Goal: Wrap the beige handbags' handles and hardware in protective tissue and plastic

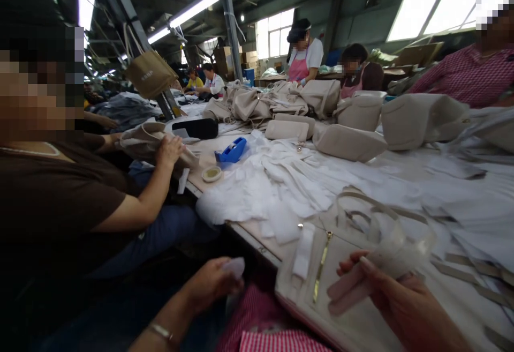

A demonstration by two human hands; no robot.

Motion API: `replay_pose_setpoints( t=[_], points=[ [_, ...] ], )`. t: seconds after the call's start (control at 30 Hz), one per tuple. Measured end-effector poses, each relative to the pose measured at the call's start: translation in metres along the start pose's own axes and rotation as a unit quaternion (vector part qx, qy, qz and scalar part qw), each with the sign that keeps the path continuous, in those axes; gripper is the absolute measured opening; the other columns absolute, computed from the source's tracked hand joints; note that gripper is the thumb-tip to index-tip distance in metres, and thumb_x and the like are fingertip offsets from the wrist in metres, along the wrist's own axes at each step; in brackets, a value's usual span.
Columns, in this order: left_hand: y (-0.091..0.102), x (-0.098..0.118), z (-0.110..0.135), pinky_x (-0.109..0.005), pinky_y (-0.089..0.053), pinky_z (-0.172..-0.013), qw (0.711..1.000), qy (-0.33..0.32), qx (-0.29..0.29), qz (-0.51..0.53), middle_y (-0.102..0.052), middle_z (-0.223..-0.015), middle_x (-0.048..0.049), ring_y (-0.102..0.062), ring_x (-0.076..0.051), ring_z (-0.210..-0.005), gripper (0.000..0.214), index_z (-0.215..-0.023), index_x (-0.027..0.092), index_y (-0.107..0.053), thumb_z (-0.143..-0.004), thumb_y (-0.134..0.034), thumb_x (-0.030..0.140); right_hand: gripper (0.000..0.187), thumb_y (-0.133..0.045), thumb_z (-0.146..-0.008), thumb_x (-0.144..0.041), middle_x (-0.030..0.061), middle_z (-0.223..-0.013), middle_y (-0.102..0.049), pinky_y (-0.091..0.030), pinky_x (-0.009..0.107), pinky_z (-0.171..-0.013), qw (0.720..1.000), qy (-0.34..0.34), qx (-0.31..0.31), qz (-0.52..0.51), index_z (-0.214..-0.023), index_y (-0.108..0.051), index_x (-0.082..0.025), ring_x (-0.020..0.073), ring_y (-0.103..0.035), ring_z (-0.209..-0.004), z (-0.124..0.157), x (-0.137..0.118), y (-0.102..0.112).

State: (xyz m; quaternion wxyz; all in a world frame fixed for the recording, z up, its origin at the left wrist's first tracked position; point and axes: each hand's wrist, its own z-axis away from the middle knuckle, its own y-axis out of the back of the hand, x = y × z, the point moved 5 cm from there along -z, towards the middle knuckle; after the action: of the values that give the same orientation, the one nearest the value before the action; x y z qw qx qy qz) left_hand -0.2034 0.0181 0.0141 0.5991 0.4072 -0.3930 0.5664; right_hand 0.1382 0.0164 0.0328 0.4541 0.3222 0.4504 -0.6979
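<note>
My left hand, a bracelet at its wrist, is closed on a small translucent white piece beside the table edge. In my right hand are pale, partly see-through strips, pinched between thumb and fingers; their exact kind is unclear. Under that hand a beige handbag lies flat at the table's edge. A gold zipper runs along its face, and a white wrapping piece lies beside the zipper. Beige straps loop over the bag's far side.
White wrapping sheets spread over the table. A blue tape dispenser and a small round dish stand near the left edge. Several beige bags are piled behind. At left, a co-worker's hand rests on another bag.
</note>
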Motion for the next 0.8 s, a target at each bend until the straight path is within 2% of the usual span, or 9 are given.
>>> replay_pose_setpoints(
  t=[0.07, 0.17, 0.27, 0.33, 0.43, 0.57, 0.63, 0.7, 0.8],
  points=[
    [-0.018, 0.002, -0.014, -0.029, -0.057, -0.071, 0.993, 0.034, -0.062, 0.097, -0.072, -0.086, -0.0082, -0.071, -0.022, -0.084, 0.033, -0.092, 0.014, -0.068, -0.07, -0.082, 0.033, 0.04, -0.076, -0.073, -0.051, 0.0142, -0.086, -0.076, -0.057, 0.037, -0.076, 0.999, 0.009, -0.024, 0.041, -0.09, -0.074, -0.015, 0.0287, -0.071, -0.082, 0.009, -0.005, -0.005],
    [-0.063, 0.026, -0.035, -0.025, -0.056, -0.077, 0.966, 0.043, -0.142, 0.21, -0.073, -0.093, -0.0078, -0.071, -0.019, -0.09, 0.049, -0.103, 0.015, -0.065, -0.061, -0.089, 0.024, 0.043, -0.066, -0.081, -0.054, 0.0138, -0.083, -0.075, -0.056, 0.039, -0.072, 0.992, 0.017, -0.065, 0.105, -0.095, -0.074, -0.015, 0.0272, -0.071, -0.072, 0.021, -0.009, -0.012],
    [-0.101, 0.045, -0.044, -0.019, -0.054, -0.061, 0.966, 0.044, -0.146, 0.209, -0.073, -0.083, -0.0059, -0.071, -0.016, -0.077, 0.045, -0.096, 0.015, -0.066, -0.06, -0.09, 0.027, 0.041, -0.068, -0.079, -0.054, 0.0129, -0.097, -0.075, -0.055, 0.043, -0.081, 0.989, 0.072, -0.039, 0.126, -0.095, -0.075, -0.017, 0.0296, -0.07, -0.088, 0.026, -0.016, -0.016],
    [-0.115, 0.051, -0.044, -0.016, -0.05, -0.05, 0.972, 0.044, -0.125, 0.196, -0.07, -0.075, -0.0044, -0.07, -0.015, -0.069, 0.04, -0.086, 0.013, -0.066, -0.06, -0.089, 0.034, 0.037, -0.073, -0.075, -0.053, 0.0124, -0.109, -0.073, -0.052, 0.044, -0.09, 0.985, 0.112, -0.024, 0.126, -0.088, -0.076, -0.018, 0.0315, -0.065, -0.104, 0.026, -0.022, -0.02],
    [-0.125, 0.057, -0.04, -0.016, -0.043, -0.04, 0.982, 0.017, -0.12, 0.144, -0.069, -0.075, -0.005, -0.067, -0.014, -0.061, 0.038, -0.077, 0.012, -0.066, -0.062, -0.085, 0.042, 0.034, -0.076, -0.072, -0.052, 0.0121, -0.121, -0.068, -0.049, 0.045, -0.096, 0.982, 0.131, -0.049, 0.13, -0.08, -0.076, -0.019, 0.0332, -0.058, -0.116, 0.026, -0.026, -0.031],
    [-0.128, 0.068, -0.029, -0.016, -0.035, -0.035, 0.99, -0.04, -0.118, 0.069, -0.069, -0.072, -0.0057, -0.061, -0.011, -0.05, 0.036, -0.08, 0.013, -0.068, -0.071, -0.076, 0.046, 0.033, -0.077, -0.071, -0.051, 0.0113, -0.131, -0.063, -0.048, 0.044, -0.098, 0.98, 0.126, -0.083, 0.128, -0.083, -0.077, -0.021, 0.0325, -0.056, -0.121, 0.027, -0.026, -0.049],
    [-0.132, 0.07, -0.024, -0.016, -0.033, -0.035, 0.989, -0.047, -0.128, 0.053, -0.067, -0.065, -0.0042, -0.057, -0.01, -0.046, 0.035, -0.082, 0.013, -0.068, -0.074, -0.074, 0.047, 0.033, -0.079, -0.069, -0.05, 0.0109, -0.12, -0.069, -0.052, 0.042, -0.093, 0.984, 0.108, -0.093, 0.111, -0.084, -0.077, -0.02, 0.0305, -0.062, -0.112, 0.027, -0.023, -0.059],
    [-0.137, 0.07, -0.02, -0.016, -0.03, -0.035, 0.987, -0.044, -0.149, 0.041, -0.064, -0.059, -0.0022, -0.053, -0.009, -0.043, 0.035, -0.083, 0.014, -0.068, -0.075, -0.072, 0.048, 0.032, -0.076, -0.072, -0.049, 0.0088, -0.096, -0.076, -0.054, 0.04, -0.086, 0.984, 0.092, -0.121, 0.097, -0.087, -0.077, -0.02, 0.0271, -0.069, -0.094, 0.026, -0.021, -0.07],
    [-0.138, 0.068, -0.018, -0.018, -0.034, -0.042, 0.981, -0.075, -0.179, -0.021, -0.065, -0.061, -0.002, -0.052, -0.009, -0.046, 0.03, -0.081, 0.015, -0.07, -0.077, -0.07, 0.044, 0.033, -0.072, -0.078, -0.047, 0.0064, -0.072, -0.075, -0.056, 0.038, -0.077, 0.98, 0.097, -0.144, 0.093, -0.089, -0.077, -0.016, 0.0224, -0.07, -0.069, 0.022, -0.021, -0.08]
  ],
)
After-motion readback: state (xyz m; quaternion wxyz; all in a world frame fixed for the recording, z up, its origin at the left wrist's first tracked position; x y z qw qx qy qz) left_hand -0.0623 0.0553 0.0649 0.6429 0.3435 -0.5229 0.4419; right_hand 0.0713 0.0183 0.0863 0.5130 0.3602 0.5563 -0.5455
